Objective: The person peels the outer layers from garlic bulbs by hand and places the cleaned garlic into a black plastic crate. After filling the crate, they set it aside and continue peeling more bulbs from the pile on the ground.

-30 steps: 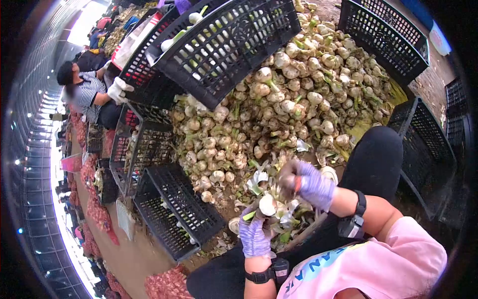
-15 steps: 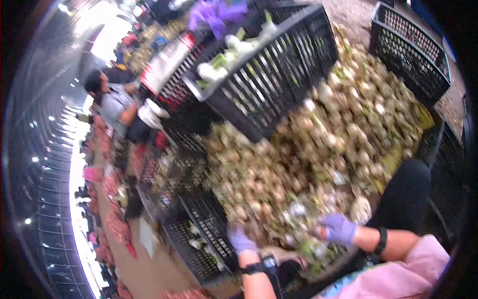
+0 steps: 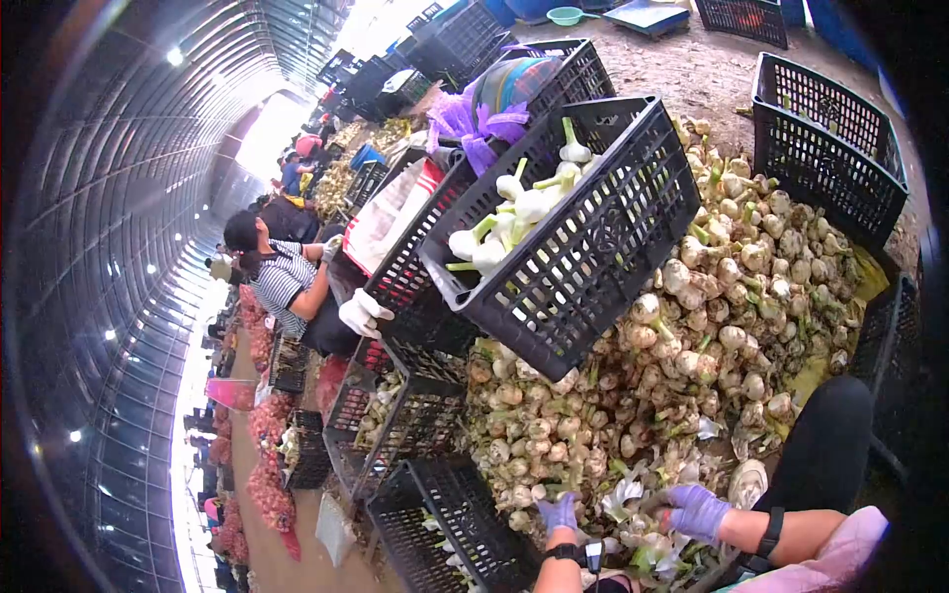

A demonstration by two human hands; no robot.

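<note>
My left hand (image 3: 559, 514), in a purple glove, reaches to the near edge of a large heap of garlic bulbs (image 3: 554, 425). Its fingers look apart and touch or nearly touch the bulbs there. My right hand (image 3: 698, 515), gloved alike, is closed over loose peelings (image 3: 621, 494). A small reddish bit shows at its fingers, but what it grips is too small to make out. Just left of my left hand stands a black plastic crate (image 3: 395, 499) with a few trimmed garlic bulbs (image 3: 435, 524) inside.
A tilted black crate (image 3: 603, 232) of white garlic (image 3: 514, 212) rests above the heap; another crate (image 3: 830, 148) stands far right. A co-worker in a striped shirt (image 3: 287, 282) sits at left by more crates. My knee (image 3: 825, 425) and shoe (image 3: 748, 482) border the heap.
The view has swung and become sharper. My left hand has moved from beside the near black crate to the edge of the garlic heap. My right hand stays closed over the peelings.
</note>
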